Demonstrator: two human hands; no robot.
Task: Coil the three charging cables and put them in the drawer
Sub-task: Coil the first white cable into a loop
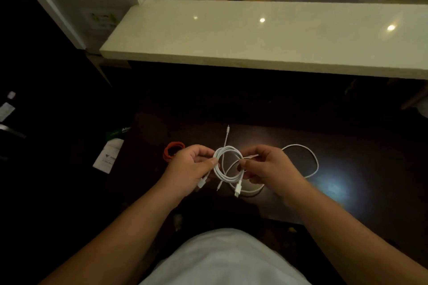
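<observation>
White coiled charging cable (228,166) pinched at 9 o'clock by left hand (190,169), at 3 by right hand (268,166); plugs dangling. Loose white cable (310,157) at 3 o'clock on dark table (347,146); red rubber bands (172,149) at 9.

Orange bands (174,151) left and a loose white cable (308,159) right flank bare dark tabletop (347,169).

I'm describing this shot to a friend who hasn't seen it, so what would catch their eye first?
First, the white coiled cable at the centre, pinched on one side by the left hand and on the other by the right hand above a dark table. Next, a loose white cable looping on the table behind the right hand, and orange rubber bands lying just beyond the left hand. Farther back, a pale glossy ledge reflects ceiling lights.
</observation>
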